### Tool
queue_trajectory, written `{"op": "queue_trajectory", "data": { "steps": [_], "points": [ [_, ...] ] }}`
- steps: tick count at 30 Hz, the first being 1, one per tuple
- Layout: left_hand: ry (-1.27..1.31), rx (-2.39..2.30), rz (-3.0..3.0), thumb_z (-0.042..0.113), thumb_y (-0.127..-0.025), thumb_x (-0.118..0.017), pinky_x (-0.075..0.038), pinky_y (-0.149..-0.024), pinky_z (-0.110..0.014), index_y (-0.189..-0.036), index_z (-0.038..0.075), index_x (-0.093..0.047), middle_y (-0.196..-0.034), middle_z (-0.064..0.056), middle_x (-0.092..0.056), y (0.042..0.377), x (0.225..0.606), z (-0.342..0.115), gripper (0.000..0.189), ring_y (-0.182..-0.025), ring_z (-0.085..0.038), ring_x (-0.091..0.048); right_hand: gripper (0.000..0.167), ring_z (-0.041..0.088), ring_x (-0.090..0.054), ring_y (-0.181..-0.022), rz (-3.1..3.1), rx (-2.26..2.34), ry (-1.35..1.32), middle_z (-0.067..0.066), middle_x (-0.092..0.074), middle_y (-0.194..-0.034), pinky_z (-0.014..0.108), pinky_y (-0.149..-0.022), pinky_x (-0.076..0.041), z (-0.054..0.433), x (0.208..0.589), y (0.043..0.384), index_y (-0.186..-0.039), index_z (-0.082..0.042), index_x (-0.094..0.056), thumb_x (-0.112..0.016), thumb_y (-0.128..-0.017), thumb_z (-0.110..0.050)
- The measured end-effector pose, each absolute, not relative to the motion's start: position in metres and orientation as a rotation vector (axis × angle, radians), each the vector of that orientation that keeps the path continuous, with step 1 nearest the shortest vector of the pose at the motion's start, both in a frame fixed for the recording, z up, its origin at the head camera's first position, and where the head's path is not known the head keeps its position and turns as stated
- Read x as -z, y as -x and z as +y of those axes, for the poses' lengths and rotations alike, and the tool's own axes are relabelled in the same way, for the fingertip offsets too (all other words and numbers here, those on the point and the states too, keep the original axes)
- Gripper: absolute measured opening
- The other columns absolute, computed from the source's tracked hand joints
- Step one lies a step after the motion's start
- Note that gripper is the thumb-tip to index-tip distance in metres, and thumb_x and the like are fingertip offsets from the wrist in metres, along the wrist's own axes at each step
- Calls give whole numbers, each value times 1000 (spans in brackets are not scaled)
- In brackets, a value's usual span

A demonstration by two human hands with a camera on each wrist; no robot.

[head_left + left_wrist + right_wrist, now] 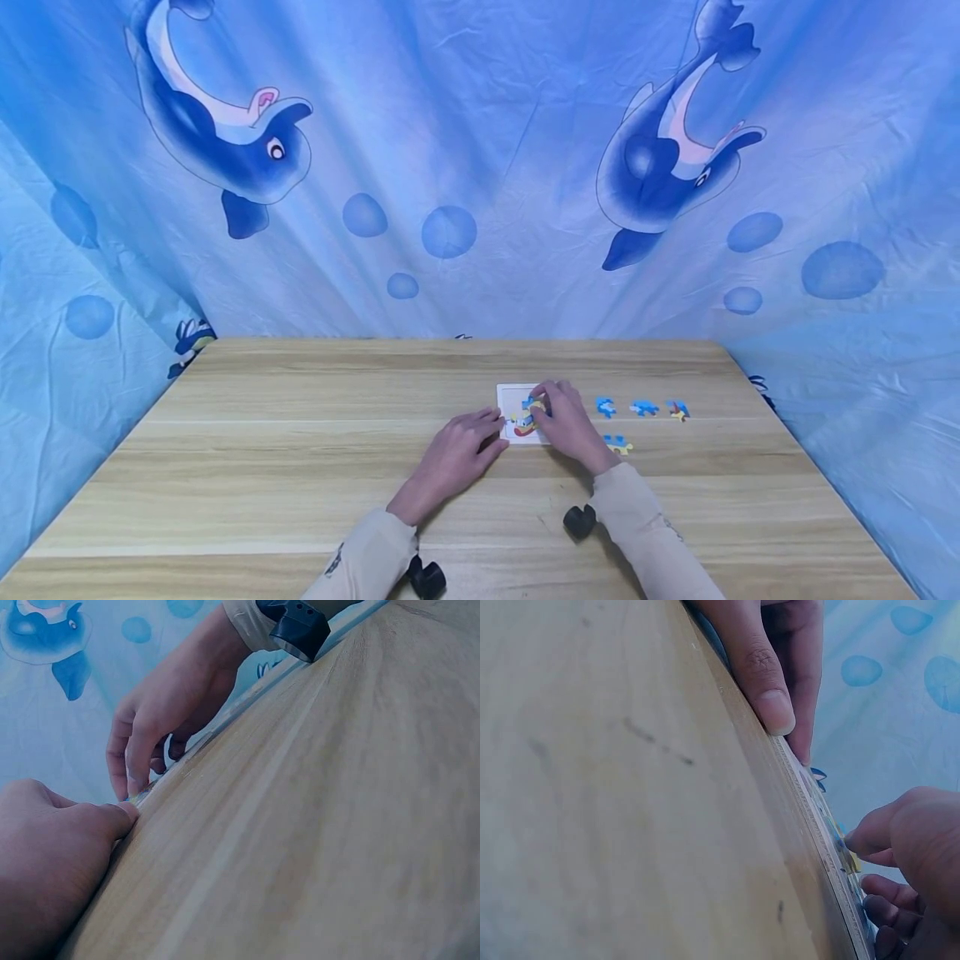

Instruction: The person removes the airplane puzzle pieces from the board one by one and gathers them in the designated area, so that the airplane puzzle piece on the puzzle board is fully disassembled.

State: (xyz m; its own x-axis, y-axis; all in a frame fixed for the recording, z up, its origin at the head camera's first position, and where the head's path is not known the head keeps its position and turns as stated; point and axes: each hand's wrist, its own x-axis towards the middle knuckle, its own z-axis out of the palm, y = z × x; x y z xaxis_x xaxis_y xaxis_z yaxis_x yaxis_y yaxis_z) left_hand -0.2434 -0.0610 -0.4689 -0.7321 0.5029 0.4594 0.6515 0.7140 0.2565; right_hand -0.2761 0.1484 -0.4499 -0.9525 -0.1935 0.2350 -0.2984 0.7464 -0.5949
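A small white-bordered puzzle board (516, 389) lies on the wooden table in front of me. My left hand (459, 446) holds its near left corner, thumb at the near edge and fingertips on the left border. Over the board, my right hand (564, 421) pinches a yellow-and-blue puzzle piece (853, 861) between thumb and index finger, partly hidden by those fingers. Next to it on the board, joined pieces (521, 425) show a red, yellow and blue picture. The right wrist view has the left thumb (776, 712) pressed on the board's corner.
Several loose puzzle pieces (644, 408) lie on the table (337, 400) right of the board, one (618, 444) nearer to me, by the right wrist. A blue curtain (510, 167) with dolphins hangs behind the table. Black cameras (579, 522) hang at both wrists.
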Motion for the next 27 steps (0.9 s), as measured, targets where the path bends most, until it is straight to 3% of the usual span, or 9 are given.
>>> {"op": "queue_trajectory", "data": {
  "steps": [17, 27],
  "points": [
    [901, 571, -2576, 36, -95, -60, -45, -102, -41, -124, 10, -66, -130, -7, -61, 243, 468, -62, 39, -122, -21, -56, 22, 14, -50, -75, -2721, -1120, -491, 0, -54, -83, 32, -68, -45, 152, 446, 274, -112, -8, -60, -62, -91, -3],
    [896, 575, -2576, 35, -95, -61, -46, -102, -42, -123, 9, -66, -129, -7, -61, 242, 468, -62, 39, -122, -22, -56, 18, 14, -50, -72, -2689, -1152, -482, -3, -54, -80, 31, -66, -44, 153, 447, 275, -111, -13, -61, -59, -94, -7]
  ]
}}
